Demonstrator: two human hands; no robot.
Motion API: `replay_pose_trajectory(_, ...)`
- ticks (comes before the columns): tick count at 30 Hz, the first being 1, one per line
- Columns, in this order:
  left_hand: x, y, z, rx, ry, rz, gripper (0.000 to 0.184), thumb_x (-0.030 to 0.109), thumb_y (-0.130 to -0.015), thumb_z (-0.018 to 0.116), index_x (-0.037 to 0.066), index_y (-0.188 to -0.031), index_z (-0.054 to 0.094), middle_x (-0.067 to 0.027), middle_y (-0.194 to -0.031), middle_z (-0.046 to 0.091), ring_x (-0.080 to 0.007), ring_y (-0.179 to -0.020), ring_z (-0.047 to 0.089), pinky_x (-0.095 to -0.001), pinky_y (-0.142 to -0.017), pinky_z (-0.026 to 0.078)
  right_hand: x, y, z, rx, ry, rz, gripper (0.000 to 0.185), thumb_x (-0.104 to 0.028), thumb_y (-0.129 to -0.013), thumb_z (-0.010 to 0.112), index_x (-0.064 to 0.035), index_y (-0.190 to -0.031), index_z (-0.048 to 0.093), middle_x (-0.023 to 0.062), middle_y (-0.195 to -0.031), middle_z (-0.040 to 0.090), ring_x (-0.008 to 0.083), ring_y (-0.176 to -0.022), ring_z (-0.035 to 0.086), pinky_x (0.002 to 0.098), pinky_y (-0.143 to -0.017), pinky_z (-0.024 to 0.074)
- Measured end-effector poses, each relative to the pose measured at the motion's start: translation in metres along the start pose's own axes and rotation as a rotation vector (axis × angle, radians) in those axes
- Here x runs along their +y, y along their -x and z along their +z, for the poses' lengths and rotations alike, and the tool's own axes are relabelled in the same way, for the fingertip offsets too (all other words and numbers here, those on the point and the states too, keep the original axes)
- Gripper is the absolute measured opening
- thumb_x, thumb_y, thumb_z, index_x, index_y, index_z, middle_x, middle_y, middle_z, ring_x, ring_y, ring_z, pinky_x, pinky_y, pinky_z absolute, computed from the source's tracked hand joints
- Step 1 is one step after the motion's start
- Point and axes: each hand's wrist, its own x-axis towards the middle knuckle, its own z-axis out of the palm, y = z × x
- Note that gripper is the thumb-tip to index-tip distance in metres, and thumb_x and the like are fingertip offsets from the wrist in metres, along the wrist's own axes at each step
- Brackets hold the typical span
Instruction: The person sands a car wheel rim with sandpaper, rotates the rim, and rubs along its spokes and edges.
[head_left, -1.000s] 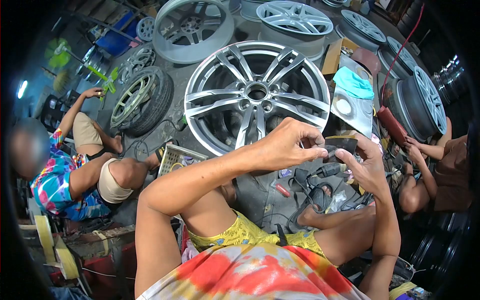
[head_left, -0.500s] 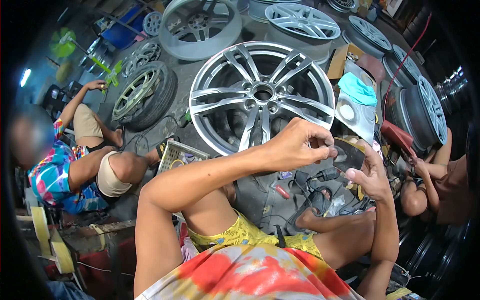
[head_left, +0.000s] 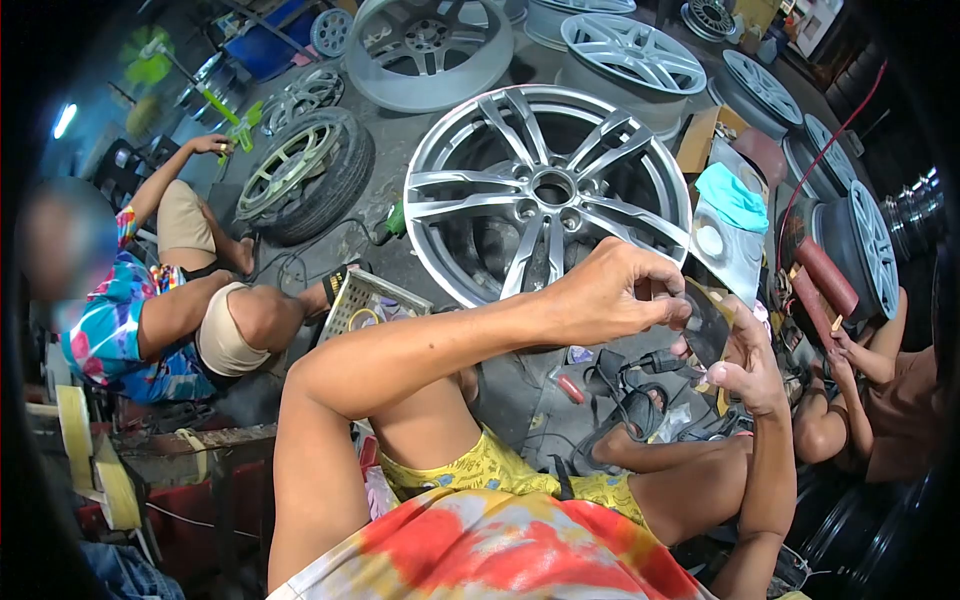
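In the head view, a dark, thin sheet [head_left: 708,326] is held in front of the large silver rim [head_left: 553,209], off its lower right edge. The right hand [head_left: 750,362], partly open, has the sheet between thumb and fingers. The left hand [head_left: 640,296] is curled, fingertips at the sheet's edge; whether they grip it I cannot tell. A turquoise cloth [head_left: 732,196] lies right of the rim, a tyre [head_left: 342,190] left.

a single head-worn camera — up close, facing forward and down over both hands [head_left: 752,362].
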Motion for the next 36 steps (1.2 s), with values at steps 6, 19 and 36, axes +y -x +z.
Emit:
replay_pose_trajectory(6, -0.006, 0.009, -0.007, -0.035, -0.148, -0.034, 0.012, 0.01, -0.094, 0.068, -0.001, -0.095, 0.072, -0.0091, -0.075, 0.069, -0.0105, -0.066, 0.063, -0.0308, -0.061, 0.05, 0.018, 0.001, -0.018, -0.012, 0.189, -0.144, 0.032, -0.017, -0.088, 0.079, 0.0009, -0.111, 0.064, 0.0089, -0.118, 0.059, 0.0188, -0.102, 0.063, 0.0331, -0.095, 0.05)
replay_pose_trajectory(19, -0.022, 0.05, -0.005, -0.671, -0.68, -0.161, 0.033, 0.031, -0.09, 0.074, -0.002, -0.092, 0.074, -0.0205, -0.088, 0.073, -0.0413, -0.088, 0.071, -0.0493, -0.079, 0.056, 0.049, 0.018, -0.017, 0.311, 0.214, -0.092, 0.047, -0.015, -0.096, 0.07, 0.0023, -0.137, 0.055, 0.0088, -0.123, 0.064, 0.0135, -0.108, 0.061, 0.0283, -0.093, 0.0496)
replay_pose_trajectory(36, 0.009, 0.073, 0.008, -0.685, -0.628, -0.017, 0.021, 0.021, -0.085, 0.076, 0.0, -0.082, 0.076, -0.0194, -0.078, 0.072, -0.0366, -0.08, 0.073, -0.0444, -0.072, 0.058, 0.099, 0.019, 0.012, 0.648, 0.407, 0.029, 0.046, -0.012, -0.101, 0.066, -0.0048, -0.146, 0.058, -0.0054, -0.094, 0.052, 0.0025, -0.08, 0.045, 0.0173, -0.07, 0.0401)
